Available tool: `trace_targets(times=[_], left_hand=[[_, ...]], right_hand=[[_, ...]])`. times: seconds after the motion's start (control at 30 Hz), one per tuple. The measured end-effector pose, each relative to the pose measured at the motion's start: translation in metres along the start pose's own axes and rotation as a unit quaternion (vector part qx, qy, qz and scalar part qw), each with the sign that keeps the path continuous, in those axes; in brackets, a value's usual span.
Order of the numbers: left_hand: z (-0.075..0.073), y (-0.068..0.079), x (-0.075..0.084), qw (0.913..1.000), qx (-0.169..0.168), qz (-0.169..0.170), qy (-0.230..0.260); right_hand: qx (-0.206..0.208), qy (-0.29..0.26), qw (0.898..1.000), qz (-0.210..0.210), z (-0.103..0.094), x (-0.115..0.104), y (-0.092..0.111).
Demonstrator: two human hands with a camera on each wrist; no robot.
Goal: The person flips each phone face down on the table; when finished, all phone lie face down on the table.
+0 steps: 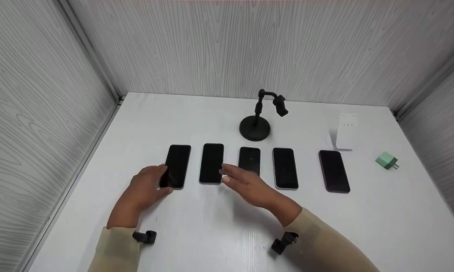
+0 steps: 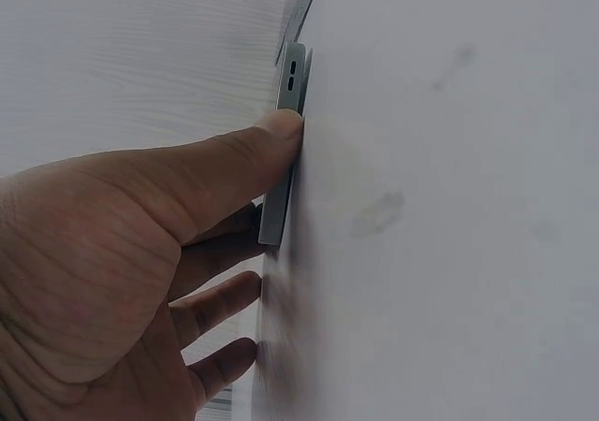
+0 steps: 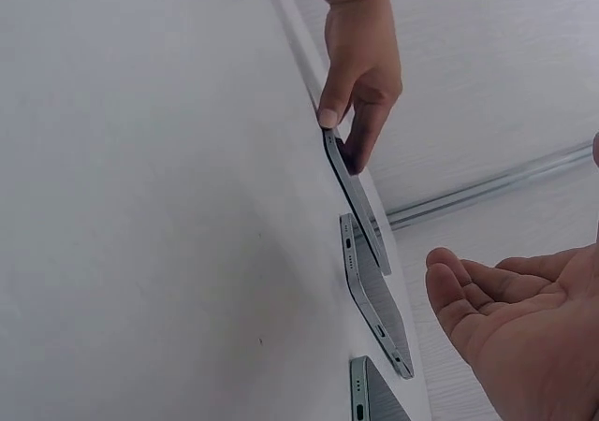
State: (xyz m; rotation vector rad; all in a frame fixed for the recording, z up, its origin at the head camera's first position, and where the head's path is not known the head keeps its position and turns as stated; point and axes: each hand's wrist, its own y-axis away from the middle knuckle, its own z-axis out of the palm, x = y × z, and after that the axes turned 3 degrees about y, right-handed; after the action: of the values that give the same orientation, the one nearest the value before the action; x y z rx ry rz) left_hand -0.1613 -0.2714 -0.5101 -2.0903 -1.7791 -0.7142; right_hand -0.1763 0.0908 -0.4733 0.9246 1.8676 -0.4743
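Several dark-screened smartphones lie flat in a row across the white table. My left hand point(image 1: 145, 186) holds the leftmost smartphone point(image 1: 179, 163) at its lower left corner, thumb on the bottom edge and fingers at the left side. That thumb also shows against the phone's grey edge point(image 2: 292, 89) in the left wrist view. Above the table between the second smartphone point(image 1: 212, 162) and the third smartphone point(image 1: 250, 156), my right hand point(image 1: 251, 187) hovers with loosely bent fingers and holds nothing. It hides the third phone's lower part. The right wrist view shows the right palm point(image 3: 533, 327) apart from the phones.
Behind the row stands a black phone stand point(image 1: 254, 128) with a round base. Right of centre lie a fourth smartphone point(image 1: 285, 168) and a fifth smartphone point(image 1: 334, 170). A white stand point(image 1: 347, 132) and a green charger plug point(image 1: 387, 160) are farther right. Grey wood-grain panels enclose the table.
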Motion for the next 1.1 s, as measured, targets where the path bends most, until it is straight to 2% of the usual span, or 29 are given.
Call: trace_targets(times=[0.37,0.9,1.1], left_hand=[[0.002,0.0,0.0,1.0,0.006,0.004,-0.002],[0.003,-0.002,-0.001,0.9992,0.021,0.024,-0.026],[0.003,-0.003,0.001,0.9992,0.022,0.015,-0.028]], right_hand=[[-0.01,0.027,1.0,0.009,0.016,-0.001,-0.014],[-0.027,0.004,1.0,0.013,0.036,-0.008,-0.034],[-0.032,0.014,0.999,0.011,0.044,-0.012,-0.042]])
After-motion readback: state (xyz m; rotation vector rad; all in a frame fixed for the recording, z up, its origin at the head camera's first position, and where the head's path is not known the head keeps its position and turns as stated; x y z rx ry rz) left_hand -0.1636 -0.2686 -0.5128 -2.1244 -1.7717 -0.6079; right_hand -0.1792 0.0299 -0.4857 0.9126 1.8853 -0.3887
